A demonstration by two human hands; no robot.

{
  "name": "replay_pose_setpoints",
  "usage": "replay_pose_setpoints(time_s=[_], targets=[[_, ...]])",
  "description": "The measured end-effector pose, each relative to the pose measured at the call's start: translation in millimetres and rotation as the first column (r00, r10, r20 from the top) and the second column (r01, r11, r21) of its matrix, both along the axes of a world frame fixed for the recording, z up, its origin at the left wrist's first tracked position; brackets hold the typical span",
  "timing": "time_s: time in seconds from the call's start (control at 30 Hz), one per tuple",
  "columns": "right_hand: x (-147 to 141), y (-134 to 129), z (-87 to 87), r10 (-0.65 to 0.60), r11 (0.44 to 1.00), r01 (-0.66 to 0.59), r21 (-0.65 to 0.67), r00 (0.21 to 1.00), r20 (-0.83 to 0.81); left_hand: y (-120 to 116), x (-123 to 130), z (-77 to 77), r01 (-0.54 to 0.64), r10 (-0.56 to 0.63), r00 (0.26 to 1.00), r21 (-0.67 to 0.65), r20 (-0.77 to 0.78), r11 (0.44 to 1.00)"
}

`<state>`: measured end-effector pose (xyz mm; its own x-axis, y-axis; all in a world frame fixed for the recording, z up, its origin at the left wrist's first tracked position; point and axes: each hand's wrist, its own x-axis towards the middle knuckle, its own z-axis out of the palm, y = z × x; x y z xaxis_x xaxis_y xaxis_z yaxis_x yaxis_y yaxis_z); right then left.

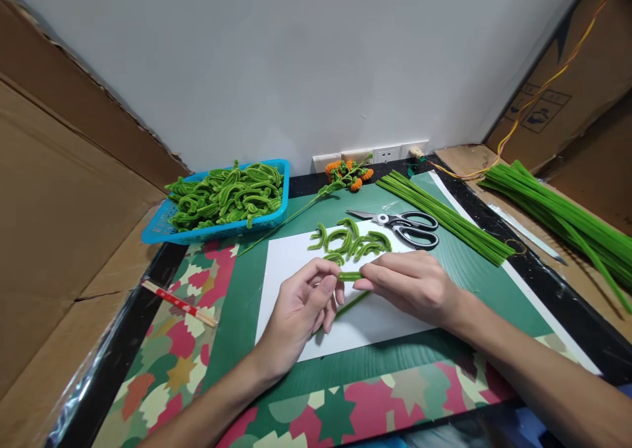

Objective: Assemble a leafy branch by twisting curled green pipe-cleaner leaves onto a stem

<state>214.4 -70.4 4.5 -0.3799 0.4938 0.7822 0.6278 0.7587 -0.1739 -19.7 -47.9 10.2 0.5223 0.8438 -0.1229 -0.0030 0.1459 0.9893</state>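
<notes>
Left hand (299,306) and right hand (417,283) pinch a green pipe cleaner (350,276) between them (presumably to steady its fold); scissors (384,219) lie at one o'clock.

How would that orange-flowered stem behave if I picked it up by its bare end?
The orange-flowered stem would probably feel light for its length, since it looks thin and its blossoms small. They bunch towards one end, so that end would likely dip or swing. It lies fairly straight, which hints at some stiffness.
</notes>
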Motion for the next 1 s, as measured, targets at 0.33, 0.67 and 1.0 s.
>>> replay_pose_setpoints(time_s=[0.33,0.67,1.0], targets=[[-6.3,-3.0,-2.3,0.027,1.000,-0.027,0.010,0.999,-0.017,-4.0,2.4,5.6,-0.012,0.015,0.994,0.035,-0.108,0.999],[-7.6,-2.5,-2.3,0.060,0.994,-0.065,-0.088,0.997,-0.057,-3.8,2.7,8.2,0.026,-0.023,0.996,0.037,-0.086,0.999],[-8.2,1.8,-5.6,0.130,0.979,-0.132,-0.158,0.991,-0.025,-5.3,3.2,9.3,0.090,-0.090,0.993,-0.006,-0.082,0.996]])
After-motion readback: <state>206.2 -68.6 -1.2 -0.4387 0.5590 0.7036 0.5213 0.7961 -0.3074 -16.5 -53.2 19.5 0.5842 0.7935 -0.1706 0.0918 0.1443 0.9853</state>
